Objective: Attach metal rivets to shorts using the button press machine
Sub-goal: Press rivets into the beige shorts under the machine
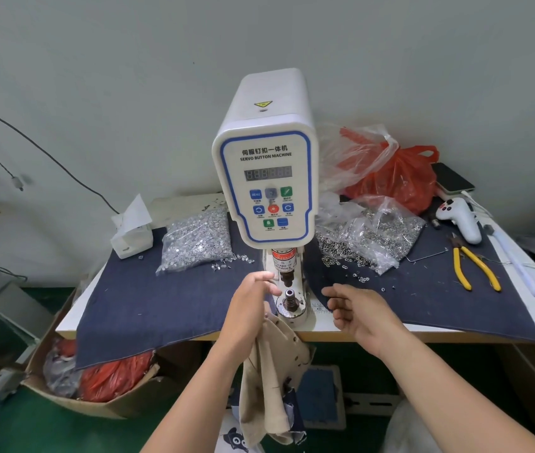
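Head view: your left hand grips the beige shorts, which hang limp below the table edge, just in front of the lower die of the button machine. Your right hand is empty, fingers loosely curled. The cloth looks soft and light, so pinch it near the rivet spot. Rivet bags crowd both sides; open room lies toward you.

I see a white table at mid-frame carrying dark denim cloth, the button machine at centre, rivet bags left and yellow pliers right.
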A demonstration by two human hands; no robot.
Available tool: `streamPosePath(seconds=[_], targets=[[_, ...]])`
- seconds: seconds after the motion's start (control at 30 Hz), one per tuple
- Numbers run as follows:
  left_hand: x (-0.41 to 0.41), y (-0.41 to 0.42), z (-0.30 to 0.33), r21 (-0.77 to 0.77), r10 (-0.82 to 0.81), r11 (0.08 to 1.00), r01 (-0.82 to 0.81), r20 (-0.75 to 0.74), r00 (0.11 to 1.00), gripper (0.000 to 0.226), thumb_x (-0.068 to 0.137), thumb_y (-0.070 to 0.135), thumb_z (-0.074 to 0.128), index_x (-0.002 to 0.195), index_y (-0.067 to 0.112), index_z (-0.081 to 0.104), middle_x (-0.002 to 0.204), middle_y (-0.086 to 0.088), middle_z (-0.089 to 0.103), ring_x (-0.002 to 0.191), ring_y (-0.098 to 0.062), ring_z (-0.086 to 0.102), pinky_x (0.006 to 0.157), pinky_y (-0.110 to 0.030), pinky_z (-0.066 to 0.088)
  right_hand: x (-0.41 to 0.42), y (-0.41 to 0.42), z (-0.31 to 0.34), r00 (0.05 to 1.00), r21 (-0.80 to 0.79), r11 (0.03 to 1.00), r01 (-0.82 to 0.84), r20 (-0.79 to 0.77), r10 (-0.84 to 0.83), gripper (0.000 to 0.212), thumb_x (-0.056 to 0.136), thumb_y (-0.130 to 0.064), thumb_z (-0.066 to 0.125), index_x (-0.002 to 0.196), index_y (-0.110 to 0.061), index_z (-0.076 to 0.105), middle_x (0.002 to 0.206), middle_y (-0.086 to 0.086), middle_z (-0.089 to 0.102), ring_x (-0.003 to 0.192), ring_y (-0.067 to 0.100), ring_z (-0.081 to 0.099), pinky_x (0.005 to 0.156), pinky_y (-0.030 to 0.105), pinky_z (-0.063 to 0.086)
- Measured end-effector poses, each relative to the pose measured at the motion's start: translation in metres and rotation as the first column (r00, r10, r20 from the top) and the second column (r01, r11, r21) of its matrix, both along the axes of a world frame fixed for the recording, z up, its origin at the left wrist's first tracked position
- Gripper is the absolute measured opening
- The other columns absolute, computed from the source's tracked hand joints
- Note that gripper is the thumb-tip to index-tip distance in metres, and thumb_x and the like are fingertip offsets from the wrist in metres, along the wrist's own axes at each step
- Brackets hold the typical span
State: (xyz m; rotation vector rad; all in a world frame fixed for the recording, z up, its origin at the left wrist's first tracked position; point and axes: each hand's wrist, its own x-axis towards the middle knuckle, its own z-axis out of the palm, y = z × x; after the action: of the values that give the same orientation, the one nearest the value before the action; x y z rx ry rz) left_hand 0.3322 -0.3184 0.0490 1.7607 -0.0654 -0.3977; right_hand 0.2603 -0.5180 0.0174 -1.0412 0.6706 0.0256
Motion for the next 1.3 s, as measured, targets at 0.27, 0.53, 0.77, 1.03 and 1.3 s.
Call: streamPosePath(seconds=[0.27, 0.53, 0.77, 1.03, 1.3], targets=[[-0.005, 0.028, -0.001, -0.653, -0.286, 0.747, 0.123, -0.15, 0.946, 0.045, 0.078, 0.031, 0.057, 0.118, 0.009, 0.058, 0.103, -0.016, 0.067, 0.052, -0.025, 0.046, 0.058, -0.036, 0.042, -0.021, 0.036, 0.027, 0.725, -0.761, 0.452, -0.465, -0.035, 0.687, 0.008, 0.089, -0.042, 0.075, 0.097, -0.039, 0.075, 0.097, -0.024, 0.073, 0.092, -0.006, 0.065, 0.074, 0.004, 0.043], [-0.013, 0.044, 0.019, 0.24, -0.585, 0.804, 0.544, 0.163, 0.794, 0.026, 0.095, 0.049, 0.065, 0.081, 0.028, 0.071, 0.073, 0.01, 0.058, 0.067, -0.008, 0.049, 0.066, -0.018, 0.037, -0.026, 0.031, 0.041, 0.707, -0.704, 0.607, -0.369, 0.211, 0.675, 0.012, 0.09, -0.034, 0.076, 0.086, -0.024, 0.07, 0.085, -0.011, 0.069, 0.078, 0.005, 0.059, 0.076, 0.02, 0.046], [-0.018, 0.048, 0.006, -0.261, -0.474, 0.832, 0.49, 0.124, 0.872, 0.025, 0.097, 0.033, 0.069, 0.077, 0.017, 0.066, 0.078, -0.002, 0.062, 0.073, -0.013, 0.055, 0.071, -0.024, 0.045, -0.023, 0.009, 0.04, 0.624, -0.767, 0.352, -0.537, -0.08, 0.777, 0.02, 0.101, -0.045, 0.06, 0.083, -0.036, 0.065, 0.112, -0.035, 0.061, 0.113, -0.008, 0.048, 0.099, 0.027, 0.037], [-0.014, 0.026, -0.017, -0.173, -0.192, 0.963, 0.208, 0.102, 0.976, 0.029, 0.094, 0.038, 0.063, 0.072, 0.021, 0.056, 0.081, -0.005, 0.051, 0.082, -0.019, 0.044, 0.077, -0.036, 0.035, -0.012, 0.002, 0.015, 0.826, -0.706, 0.604, -0.369, 0.049, 0.561, 0.021, 0.102, -0.034, 0.06, 0.089, -0.029, 0.075, 0.074, -0.015, 0.067, 0.066, -0.002, 0.055, 0.064, 0.015, 0.042], [-0.003, 0.016, -0.028, -0.044, -0.136, 0.989, 0.143, 0.125, 0.983, 0.034, 0.109, 0.024, 0.054, 0.077, 0.011, 0.056, 0.08, -0.001, 0.055, 0.08, -0.014, 0.047, 0.078, -0.034, 0.037, 0.002, -0.002, 0.007, 0.869, -0.727, 0.605, -0.325, 0.022, 0.494, 0.027, 0.094, -0.052, 0.063, 0.088, -0.028, 0.076, 0.053, -0.017, 0.041, 0.043, 0.004, 0.032, 0.041, 0.018, 0.029]])
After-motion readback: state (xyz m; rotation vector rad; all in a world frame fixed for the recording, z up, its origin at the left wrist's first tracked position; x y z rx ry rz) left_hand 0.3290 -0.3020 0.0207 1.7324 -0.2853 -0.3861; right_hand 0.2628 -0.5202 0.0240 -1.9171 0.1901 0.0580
